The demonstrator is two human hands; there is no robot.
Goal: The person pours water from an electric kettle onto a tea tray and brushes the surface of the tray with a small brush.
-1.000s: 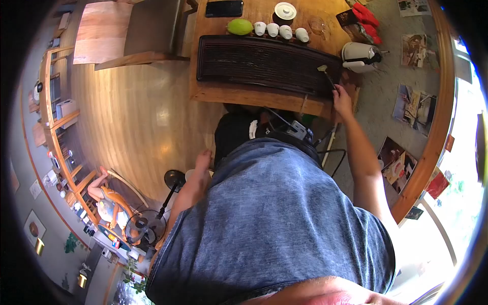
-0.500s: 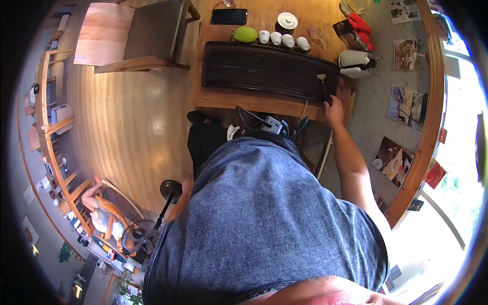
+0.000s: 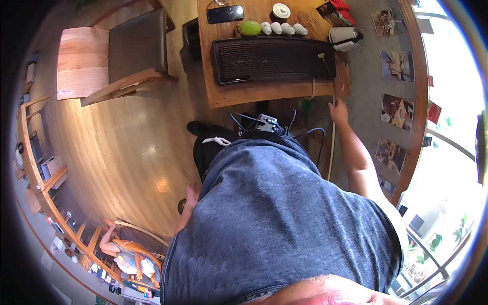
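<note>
My right hand (image 3: 339, 112) is just off the front right edge of the wooden table (image 3: 264, 95), fingers slightly apart and nothing visible in it. A pale hose (image 3: 332, 147) hangs close beside it. On the right end of the dark ridged tea tray (image 3: 269, 61) lies a small brush (image 3: 322, 57). Behind the tray stand several white cups (image 3: 287, 29), a green fruit (image 3: 249, 28) and a white lidded bowl (image 3: 281, 11). Low by my left side hangs my left hand (image 3: 191, 193), its fingers loosely apart, holding nothing visible.
A phone (image 3: 225, 14) lies at the table's back left. The white kettle (image 3: 343, 36) and a red bag (image 3: 339, 11) are at the right, near a wall with photos. A chair (image 3: 137, 48) stands left. Another person (image 3: 133, 256) sits at the lower left.
My right hand has let go of the brush, which now lies on the tray, and has drawn back past the table edge. The whole view has shifted and turned.
</note>
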